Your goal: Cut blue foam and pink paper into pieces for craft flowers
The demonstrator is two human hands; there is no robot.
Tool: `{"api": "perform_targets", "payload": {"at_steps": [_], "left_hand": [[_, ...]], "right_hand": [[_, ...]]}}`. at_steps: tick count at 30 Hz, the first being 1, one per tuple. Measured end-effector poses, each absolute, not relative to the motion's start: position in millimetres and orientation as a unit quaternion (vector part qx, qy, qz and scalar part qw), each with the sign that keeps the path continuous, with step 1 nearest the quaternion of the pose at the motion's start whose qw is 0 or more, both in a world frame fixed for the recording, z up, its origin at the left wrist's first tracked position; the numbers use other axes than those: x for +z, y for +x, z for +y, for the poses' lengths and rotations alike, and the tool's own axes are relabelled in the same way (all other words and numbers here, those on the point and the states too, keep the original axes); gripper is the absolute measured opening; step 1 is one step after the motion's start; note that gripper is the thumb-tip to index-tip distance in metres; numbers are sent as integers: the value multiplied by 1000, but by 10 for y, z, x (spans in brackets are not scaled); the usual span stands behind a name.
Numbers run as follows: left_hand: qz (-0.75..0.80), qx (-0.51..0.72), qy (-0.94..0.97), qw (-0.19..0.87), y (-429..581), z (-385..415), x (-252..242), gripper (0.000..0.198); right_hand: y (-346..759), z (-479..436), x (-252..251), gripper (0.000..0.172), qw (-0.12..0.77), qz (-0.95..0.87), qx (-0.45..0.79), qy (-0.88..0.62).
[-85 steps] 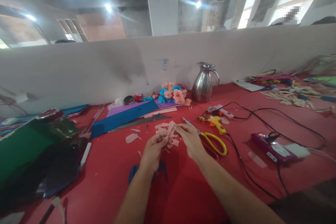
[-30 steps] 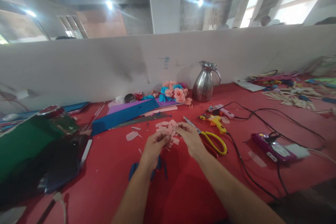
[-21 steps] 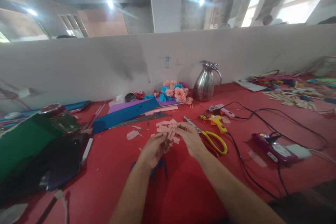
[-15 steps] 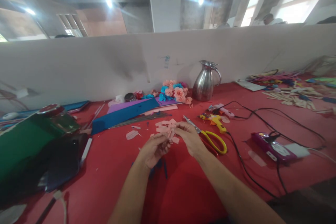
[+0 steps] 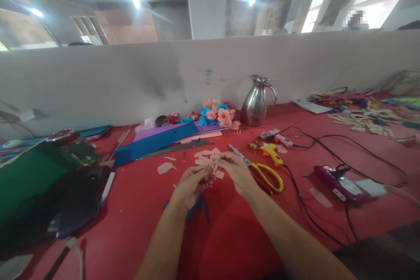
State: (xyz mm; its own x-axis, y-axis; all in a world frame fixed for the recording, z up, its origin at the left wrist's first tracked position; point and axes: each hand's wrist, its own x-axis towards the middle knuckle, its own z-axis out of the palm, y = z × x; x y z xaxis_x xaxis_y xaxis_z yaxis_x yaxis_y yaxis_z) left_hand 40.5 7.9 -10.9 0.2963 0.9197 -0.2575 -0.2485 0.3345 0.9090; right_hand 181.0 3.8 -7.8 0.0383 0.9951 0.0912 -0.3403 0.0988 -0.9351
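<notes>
Over the red table's [image 5: 229,238] near half, the left hand [image 5: 193,186] and right hand [image 5: 235,173] pinch a small pink paper strip [image 5: 215,165] between nearly closed fingertips, beside pink scraps [image 5: 203,162], with paper flowers [image 5: 224,116] near the far edge.

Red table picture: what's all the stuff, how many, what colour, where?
Table: 1, red, centre
Wall: 1, whitish, behind
Lights: several, white, ceiling
Flowers: several, mostly peach and blue, by wall
Jug: 1, silver, right of flowers
Glue guns: 2, yellow and pink, right
Scissors: 1, yellow and red handles, right
Plug block: 1, purple, right
Jar: 1, clear, left
Board: 1, green, left
Strip: 1, blue, left
Scraps: many, pink, centre
Sticks: many, pale, far right
Person: at least 1, blurred, beyond wall
Right hand: 1, bare, pinching a pink scrap, centre
Left hand: 1, bare, beside it, grip unclear
</notes>
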Motion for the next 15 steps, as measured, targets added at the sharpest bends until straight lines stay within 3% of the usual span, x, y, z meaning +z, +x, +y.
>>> {"api": "perform_targets", "payload": {"at_steps": [15], "left_hand": [[461, 424, 456, 632, 442, 81, -142, 18]], "right_hand": [[1804, 69, -177, 8, 587, -472, 518, -405]]}}
